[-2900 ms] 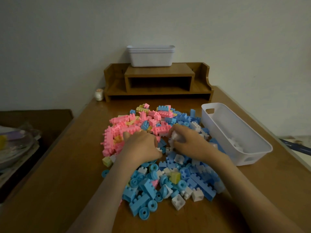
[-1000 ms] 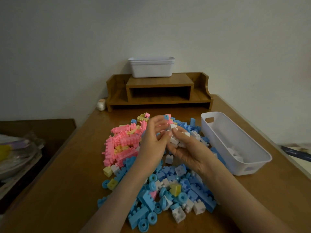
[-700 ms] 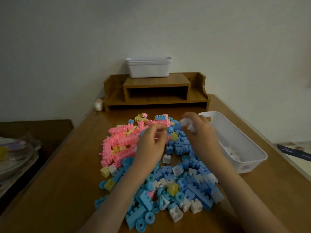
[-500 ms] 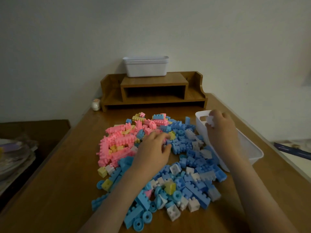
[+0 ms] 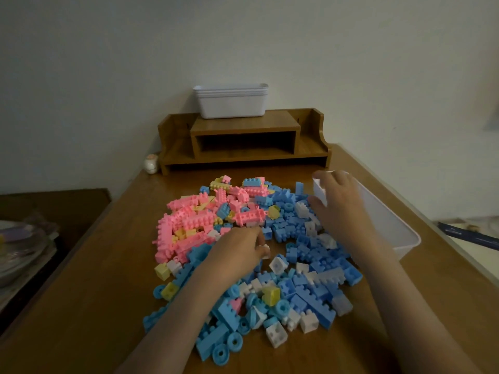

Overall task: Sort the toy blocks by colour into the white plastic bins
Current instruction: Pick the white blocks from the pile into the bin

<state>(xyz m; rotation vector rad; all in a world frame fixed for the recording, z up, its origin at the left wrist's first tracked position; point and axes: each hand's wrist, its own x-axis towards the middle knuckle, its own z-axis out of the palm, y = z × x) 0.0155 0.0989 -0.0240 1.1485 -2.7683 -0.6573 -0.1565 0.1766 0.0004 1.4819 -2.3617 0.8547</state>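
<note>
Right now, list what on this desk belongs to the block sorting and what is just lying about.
Belongs to the job:
pile of toy blocks, pink, blue, white and yellow
white plastic bin right of the pile
stacked white bins at the back
left hand on the pile
right hand at the bin's far end

Just lying about:
wooden desk shelf under the stack
small ornament beside it
dark blue object, far right

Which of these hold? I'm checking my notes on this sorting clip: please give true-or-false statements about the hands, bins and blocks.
A stack of white plastic bins sits atop the wooden desk shelf. True.
The pink toy blocks lie right of the blue toy blocks. False: they lie left.
The right hand grips a yellow block. False: its fingers are spread, holding nothing visible.
The left hand is over the blocks. True.
</note>
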